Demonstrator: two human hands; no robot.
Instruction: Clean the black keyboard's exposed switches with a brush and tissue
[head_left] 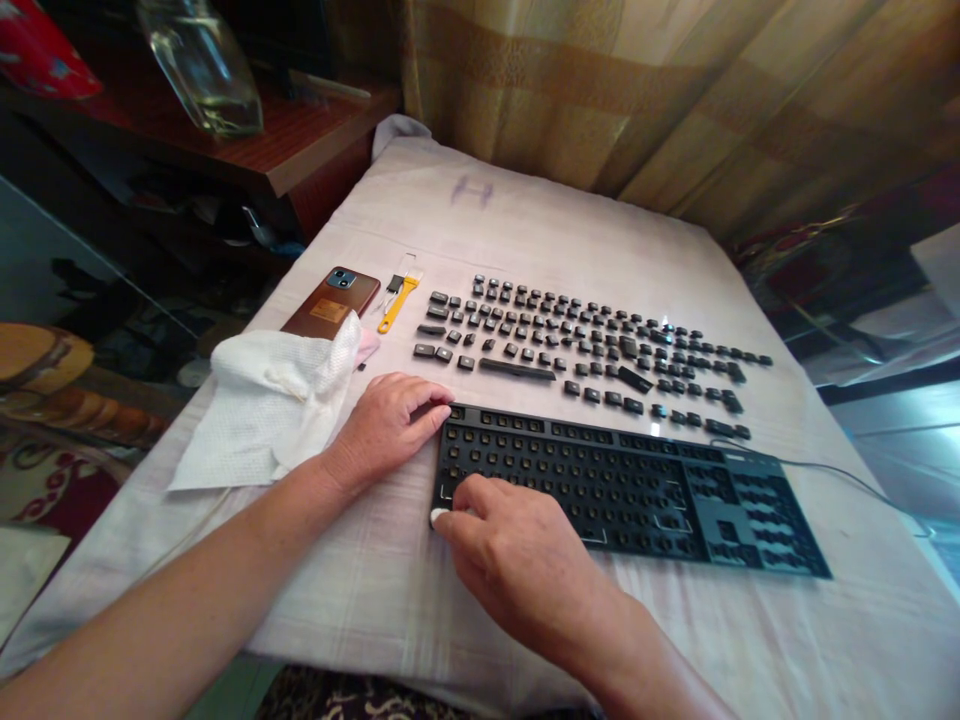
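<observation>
A black keyboard (pixel 637 490) with its keycaps taken off lies on the cloth-covered table (pixel 525 230). My left hand (pixel 386 425) rests on the cloth with curled fingers touching the keyboard's top left corner. My right hand (pixel 517 560) is closed in a pinch on a small white thing (pixel 439 517), pressed at the keyboard's lower left corner. The removed black keycaps (pixel 585 345) lie in rows behind the keyboard, with a long space bar (pixel 517 369) among them.
A crumpled white tissue (pixel 270 405) lies left of my left hand, partly over a brown phone (pixel 334 300). A yellow keycap puller (pixel 397 300) lies beside the phone. The keyboard's cable (pixel 862 480) trails right. A wooden shelf (pixel 225 140) stands at the left, a curtain behind.
</observation>
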